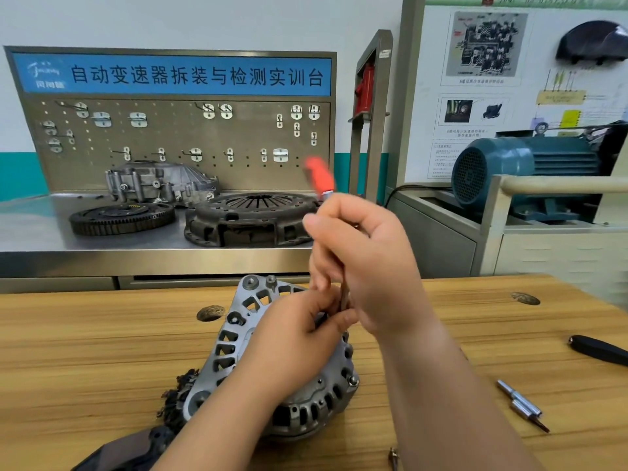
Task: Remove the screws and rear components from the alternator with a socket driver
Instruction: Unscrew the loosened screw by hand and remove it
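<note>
**Operator:** Where does the alternator stand?

**Inspector:** The alternator lies on the desk straight before you, ribbed housing up, with its mounting ears toward the far edge.

**Operator:** And my hands?

**Inspector:** Your left hand rests on top of the alternator. Its thumb and fingertips pinch the lower shaft of the driver. Your right hand, above the alternator, is curled round the shaft higher up. The red handle stands out above it, blurred. Your hands hide the tip, so I cannot tell whether it sits on a screw.

**Operator:** Anything else noted?

**Inspector:** Right of the alternator, metal bits lie together. Further right lies a black handle. A black cover lies at the alternator's near left.
</note>
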### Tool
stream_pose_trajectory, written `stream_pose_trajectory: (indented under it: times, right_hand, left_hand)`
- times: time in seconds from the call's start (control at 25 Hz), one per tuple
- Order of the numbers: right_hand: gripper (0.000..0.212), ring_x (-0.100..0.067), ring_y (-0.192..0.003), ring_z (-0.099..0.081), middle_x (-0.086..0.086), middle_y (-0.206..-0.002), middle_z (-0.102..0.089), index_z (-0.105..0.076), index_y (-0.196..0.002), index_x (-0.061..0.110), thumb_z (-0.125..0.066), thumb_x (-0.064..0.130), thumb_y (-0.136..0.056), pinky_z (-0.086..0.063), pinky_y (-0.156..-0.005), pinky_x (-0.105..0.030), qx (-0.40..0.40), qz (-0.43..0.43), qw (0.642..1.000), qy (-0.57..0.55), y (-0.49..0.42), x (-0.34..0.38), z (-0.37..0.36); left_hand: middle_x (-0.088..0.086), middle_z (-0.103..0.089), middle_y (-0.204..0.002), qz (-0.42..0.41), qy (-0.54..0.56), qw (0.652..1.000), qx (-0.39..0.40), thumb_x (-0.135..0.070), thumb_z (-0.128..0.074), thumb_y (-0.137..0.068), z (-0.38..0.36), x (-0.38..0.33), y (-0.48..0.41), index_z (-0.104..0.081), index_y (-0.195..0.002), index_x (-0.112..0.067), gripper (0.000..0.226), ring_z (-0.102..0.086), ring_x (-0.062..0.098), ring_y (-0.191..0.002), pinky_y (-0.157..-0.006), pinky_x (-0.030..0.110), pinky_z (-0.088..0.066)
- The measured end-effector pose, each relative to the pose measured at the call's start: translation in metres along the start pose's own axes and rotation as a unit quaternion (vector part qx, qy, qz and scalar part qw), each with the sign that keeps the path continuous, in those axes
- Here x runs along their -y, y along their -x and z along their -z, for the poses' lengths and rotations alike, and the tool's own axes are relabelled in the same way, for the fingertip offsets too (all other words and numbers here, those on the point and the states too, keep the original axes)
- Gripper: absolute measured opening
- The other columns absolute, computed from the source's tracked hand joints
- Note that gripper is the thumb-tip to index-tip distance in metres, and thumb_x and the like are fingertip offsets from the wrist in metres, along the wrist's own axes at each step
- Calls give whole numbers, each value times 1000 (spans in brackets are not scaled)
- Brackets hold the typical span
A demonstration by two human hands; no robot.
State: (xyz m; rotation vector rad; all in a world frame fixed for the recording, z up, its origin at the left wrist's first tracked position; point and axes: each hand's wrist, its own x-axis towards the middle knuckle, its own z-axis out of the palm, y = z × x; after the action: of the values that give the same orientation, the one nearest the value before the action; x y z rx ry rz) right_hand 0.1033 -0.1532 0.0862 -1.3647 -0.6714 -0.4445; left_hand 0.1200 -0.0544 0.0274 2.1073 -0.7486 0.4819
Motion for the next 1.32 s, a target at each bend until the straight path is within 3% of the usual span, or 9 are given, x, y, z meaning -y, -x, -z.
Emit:
stream_pose_trajectory:
  times: [0.12, 0.28, 0.36, 0.48, 0.6, 0.84, 1.0, 1.12, 1.32]
  right_hand:
    - [24, -16, -39, -44, 2, -40, -40, -47, -58, 16, -60, 12, -78, -39, -47, -26, 123, -33, 987, -97, 0, 8, 6]
    - [31, -14, -51, -38, 10, -52, -38, -40, -60, 25, -55, 20, -87, -35, -53, -29, -233, 120, 937, 232, 3, -11, -9]
    - [33, -10, -50, -36, 10, -51, -37, -38, -60, 23, -55, 20, -87, -33, -51, -29, -262, 121, 926, 243, 2, -14, -12]
    - [29, -17, -42, -38, 2, -43, -37, -43, -57, 18, -57, 13, -82, -35, -44, -31, -29, 8, 999, 25, 0, -3, 1]
    - [23, -16, -38, -41, 2, -40, -41, -48, -58, 16, -58, 10, -77, -37, -45, -23, 149, -46, 979, -129, 0, 10, 8]
    - [34, -11, -50, -36, 8, -51, -36, -39, -61, 19, -57, 15, -90, -32, -51, -27, -262, 110, 935, 213, 2, -12, -14]
    - [26, -17, -39, -41, -3, -42, -39, -42, -58, 12, -57, 11, -80, -36, -44, -26, -18, -10, 1000, 7, 0, 0, 0]
    - [22, -13, -35, -43, 2, -39, -43, -48, -59, 15, -59, 9, -77, -31, -42, -23, 170, -56, 976, -124, 0, 11, 8]
    - [32, -14, -51, -39, 9, -52, -40, -42, -62, 22, -57, 17, -89, -33, -52, -27, -236, 104, 944, 206, 4, -9, -8]
  left_hand:
    - [4, -63, -66, 11, -5, 1000, 6, -28, -62, -85, -2, 2, 0, -65, -75, -13, 18, -55, 13, -64, -55, 28, -42]
    - [-24, -49, -42, 15, 0, 1000, -2, 3, -52, -75, 4, -14, 0, -55, -42, -44, 57, -45, -11, -46, -45, 6, -31]
    - [-25, -48, -42, 18, -17, 1000, 7, 0, -50, -75, 3, -11, -1, -53, -42, -46, 57, -45, -10, -46, -44, 6, -31]
    - [-5, -56, -51, 17, 7, 1000, 8, -20, -61, -83, 0, -2, -1, -61, -61, -27, 23, -44, 3, -46, -44, 14, -31]
    - [2, -55, -56, 18, 13, 1000, 0, -29, -62, -83, 0, -1, 0, -62, -70, -19, 17, -46, 5, -51, -47, 15, -32]
    - [-27, -50, -45, 10, -6, 1000, 0, 4, -50, -74, 4, -11, 0, -53, -44, -48, 60, -46, -11, -49, -48, 5, -33]
    - [-1, -58, -55, 8, 9, 1000, 11, -29, -58, -82, 1, -1, 0, -61, -66, -23, 17, -46, 4, -47, -44, 16, -32]
    - [16, -62, -70, 10, 9, 1000, 5, -32, -61, -85, -1, 5, 0, -62, -79, -6, 26, -55, 19, -61, -54, 31, -43]
    - [-29, -52, -46, -1, 6, 1000, 4, 2, -51, -78, 4, -11, 1, -58, -50, -48, 57, -46, -15, -46, -44, 5, -31]
